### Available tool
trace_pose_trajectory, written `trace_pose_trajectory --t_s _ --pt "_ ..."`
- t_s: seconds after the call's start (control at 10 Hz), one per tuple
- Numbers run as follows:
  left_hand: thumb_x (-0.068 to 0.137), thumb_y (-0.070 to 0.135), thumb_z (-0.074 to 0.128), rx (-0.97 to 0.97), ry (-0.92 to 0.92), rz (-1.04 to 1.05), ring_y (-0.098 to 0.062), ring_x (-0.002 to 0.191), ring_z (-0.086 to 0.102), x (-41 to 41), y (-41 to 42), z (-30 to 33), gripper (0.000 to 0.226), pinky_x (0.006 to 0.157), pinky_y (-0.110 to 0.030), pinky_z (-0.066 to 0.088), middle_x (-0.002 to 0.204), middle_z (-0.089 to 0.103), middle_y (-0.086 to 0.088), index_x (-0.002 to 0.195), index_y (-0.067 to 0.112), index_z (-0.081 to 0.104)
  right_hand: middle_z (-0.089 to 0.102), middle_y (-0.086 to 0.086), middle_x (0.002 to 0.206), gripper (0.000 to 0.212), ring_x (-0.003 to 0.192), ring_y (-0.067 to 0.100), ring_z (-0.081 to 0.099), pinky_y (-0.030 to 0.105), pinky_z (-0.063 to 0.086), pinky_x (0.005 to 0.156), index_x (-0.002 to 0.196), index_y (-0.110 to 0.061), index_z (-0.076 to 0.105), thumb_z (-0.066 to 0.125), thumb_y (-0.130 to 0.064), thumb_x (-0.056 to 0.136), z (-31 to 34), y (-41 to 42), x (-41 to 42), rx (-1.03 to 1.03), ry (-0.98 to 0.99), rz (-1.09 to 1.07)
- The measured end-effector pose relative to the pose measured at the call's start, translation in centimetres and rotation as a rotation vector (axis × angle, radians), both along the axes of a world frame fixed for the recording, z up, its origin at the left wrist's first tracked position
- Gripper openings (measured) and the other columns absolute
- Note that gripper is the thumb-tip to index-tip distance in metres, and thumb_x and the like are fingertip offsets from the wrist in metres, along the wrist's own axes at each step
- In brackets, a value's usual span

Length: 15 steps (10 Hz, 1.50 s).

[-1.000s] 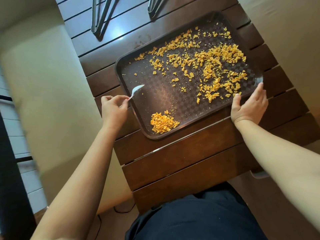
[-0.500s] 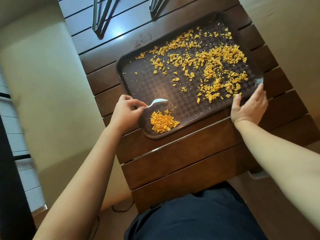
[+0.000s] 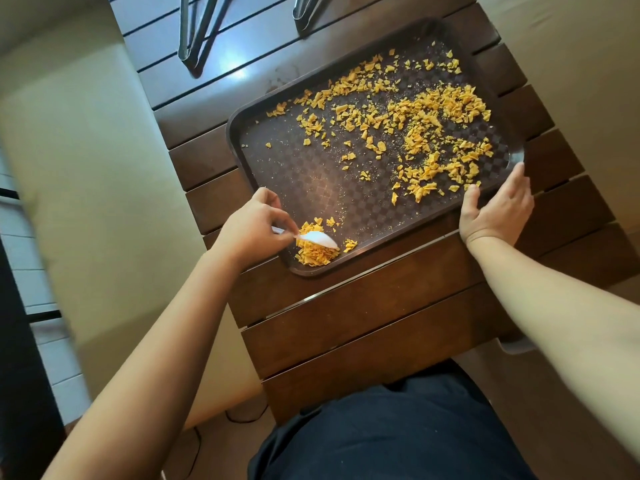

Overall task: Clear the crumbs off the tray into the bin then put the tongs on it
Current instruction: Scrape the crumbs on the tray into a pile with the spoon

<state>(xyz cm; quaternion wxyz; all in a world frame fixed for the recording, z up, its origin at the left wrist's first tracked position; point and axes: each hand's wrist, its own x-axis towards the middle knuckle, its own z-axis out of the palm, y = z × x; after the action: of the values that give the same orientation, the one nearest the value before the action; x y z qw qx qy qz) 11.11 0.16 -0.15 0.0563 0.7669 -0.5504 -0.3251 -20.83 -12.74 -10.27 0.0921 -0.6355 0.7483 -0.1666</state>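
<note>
A dark brown tray (image 3: 294,174) lies on a slatted wooden table. Yellow crumbs (image 3: 426,133) are scattered over its far and right parts. A small heap of crumbs (image 3: 313,254) sits in the near left corner. My left hand (image 3: 252,225) pinches a white plastic spoon (image 3: 318,238), whose bowl rests on top of that heap. My right hand (image 3: 497,211) grips the tray's near right rim, thumb and fingers spread along the edge. Two metal tongs (image 3: 197,29) (image 3: 308,8) lie on the table beyond the tray, their far ends cut off by the frame. No bin is in view.
The table (image 3: 363,317) is narrow, with pale floor on both sides. A grey object (image 3: 516,348) shows under my right forearm at the table's right edge. My dark-clothed lap is at the near edge. A cable lies on the floor at lower left.
My left hand carried the spoon from the tray's left rim rightward and toward me, onto the crumb heap in the near corner. My right hand stayed on the rim.
</note>
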Motion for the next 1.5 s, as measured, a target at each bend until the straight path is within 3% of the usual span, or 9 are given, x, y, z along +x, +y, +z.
trace_pose_trajectory --t_s 0.1,0.4,0.6,0.9,1.0,1.1,1.2,1.3,1.5 --pt "0.084 0.028 0.066 -0.111 0.018 0.037 -0.006 0.098 0.046 -1.2 -0.3 0.1 0.012 0.078 -0.023 0.046 0.109 0.042 0.005 0.092 0.024 0.075 0.030 0.020 0.148 0.079 0.138 0.032 0.024 0.041 0.015 0.114 0.146 -0.002 0.018 0.037 -0.048 0.086 0.0 0.0 0.0 -0.001 0.003 0.002" --pt "0.083 0.033 0.066 -0.035 -0.084 -0.109 -0.009 0.098 0.050 -1.6 0.2 -0.6 0.013 0.074 -0.022 0.045 0.121 0.042 0.002 0.093 0.029 0.074 0.030 0.019 0.148 0.078 0.138 0.031 0.024 0.041 0.016 0.114 0.146 -0.002 0.018 0.038 -0.047 0.086 0.0 0.1 0.0 -0.005 0.004 0.003" --pt "0.085 0.024 0.066 -0.144 0.071 0.228 -0.007 0.103 0.041 0.1 0.2 -1.1 0.012 0.084 -0.022 0.043 0.107 0.040 0.004 0.093 0.022 0.074 0.030 0.019 0.148 0.078 0.138 0.032 0.025 0.041 0.016 0.114 0.146 -0.001 0.018 0.038 -0.047 0.086 0.0 0.0 0.0 -0.002 0.004 0.004" --pt "0.089 0.020 0.060 -0.023 0.232 0.237 -0.009 0.094 0.047 0.0 -0.1 -1.2 0.014 0.072 -0.009 0.042 0.105 0.045 0.003 0.098 0.024 0.070 0.030 0.020 0.148 0.079 0.138 0.032 0.025 0.042 0.017 0.114 0.146 -0.001 0.018 0.036 -0.047 0.085 -0.1 0.1 -0.1 0.002 0.009 0.008" --pt "0.095 0.017 0.052 -0.164 0.196 0.473 -0.009 0.098 0.047 0.3 -1.2 -1.2 0.021 0.076 -0.005 0.040 0.112 0.047 -0.003 0.110 0.022 0.066 0.030 0.020 0.148 0.078 0.138 0.033 0.025 0.042 0.017 0.114 0.146 -0.001 0.018 0.037 -0.047 0.085 -0.1 0.1 -0.1 0.003 0.003 0.008" --pt "0.099 0.012 0.041 -0.263 0.105 0.751 -0.007 0.097 0.040 0.7 -3.2 -1.2 0.031 0.080 0.001 0.023 0.127 0.039 -0.014 0.126 0.010 0.055 0.031 0.021 0.147 0.078 0.137 0.033 0.026 0.043 0.018 0.114 0.145 -0.001 0.019 0.037 -0.047 0.085 0.0 0.1 0.0 -0.002 0.001 0.007" --pt "0.099 0.009 0.036 -0.244 0.098 0.810 -0.011 0.096 0.042 0.7 -4.0 -1.4 0.034 0.076 0.002 0.023 0.129 0.033 -0.015 0.130 0.007 0.050 0.032 0.022 0.146 0.079 0.136 0.034 0.027 0.044 0.019 0.113 0.145 0.000 0.020 0.037 -0.047 0.084 0.0 0.0 0.1 -0.010 -0.002 0.005" --pt "0.098 0.006 0.036 -0.207 0.147 0.791 -0.006 0.087 0.043 -0.6 -4.1 -1.7 0.034 0.068 0.006 0.032 0.122 0.034 -0.010 0.129 0.008 0.049 0.033 0.022 0.145 0.078 0.136 0.034 0.028 0.043 0.019 0.113 0.145 0.000 0.020 0.037 -0.047 0.084 0.0 0.0 0.2 -0.009 -0.005 0.004" --pt "0.098 0.008 0.036 -0.097 0.252 0.511 -0.005 0.085 0.047 -4.6 -3.4 -2.4 0.035 0.075 -0.013 0.042 0.122 0.038 -0.008 0.128 0.017 0.052 0.032 0.021 0.146 0.078 0.137 0.034 0.027 0.043 0.019 0.113 0.145 -0.001 0.020 0.037 -0.047 0.085 0.1 0.0 0.1 -0.001 -0.001 0.001"
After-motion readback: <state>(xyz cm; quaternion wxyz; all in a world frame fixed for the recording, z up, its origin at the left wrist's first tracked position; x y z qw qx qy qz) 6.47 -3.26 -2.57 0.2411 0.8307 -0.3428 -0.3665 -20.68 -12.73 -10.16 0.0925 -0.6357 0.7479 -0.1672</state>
